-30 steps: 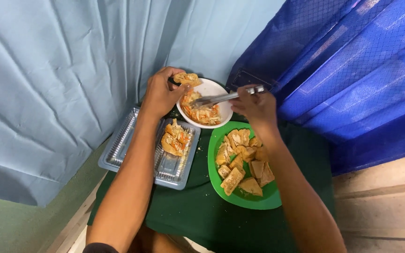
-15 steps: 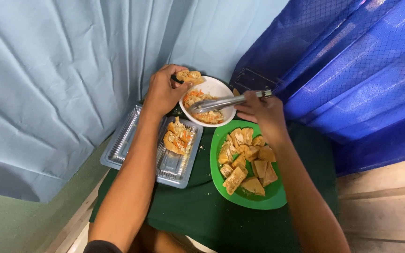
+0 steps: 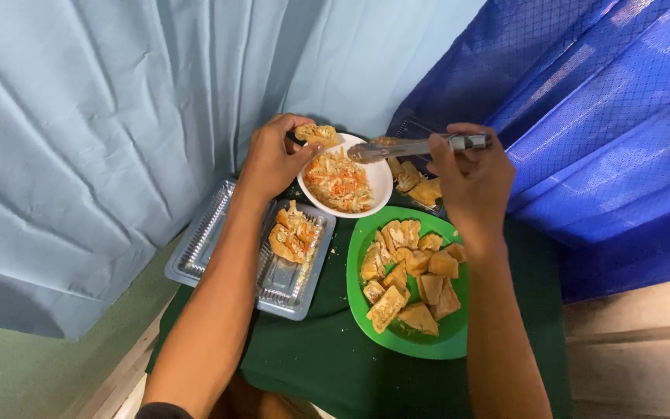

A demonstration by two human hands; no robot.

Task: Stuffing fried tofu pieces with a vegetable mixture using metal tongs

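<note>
- Nearest to me, a dark green cloth (image 3: 335, 357) covers the work surface.
- On the cloth, right of centre, a green plate (image 3: 366, 310) carries a heap of fried tofu pieces (image 3: 409, 275).
- Left of the plate, a clear plastic clamshell tray (image 3: 203, 244) lies open; its right half holds two filled tofu pieces (image 3: 292, 233).
- Beyond the plate, a white bowl (image 3: 378, 182) contains shredded vegetable filling with carrot (image 3: 339, 180).
- My left hand (image 3: 273, 159) is at the bowl's left rim. Thumb and fingertips are pinched shut on a split tofu piece (image 3: 318, 135), held just above the rim.
- My right hand (image 3: 467, 174) is raised over the bowl's right side, fingers curled closed around metal tongs (image 3: 416, 146). The tong tips point left, above the filling.
- Behind the bowl, more tofu pieces (image 3: 416, 180) lie in a second clear container.
- Farthest, a pale blue curtain (image 3: 118, 101) hangs at left, a deep blue mesh sheet (image 3: 583, 101) at right.
</note>
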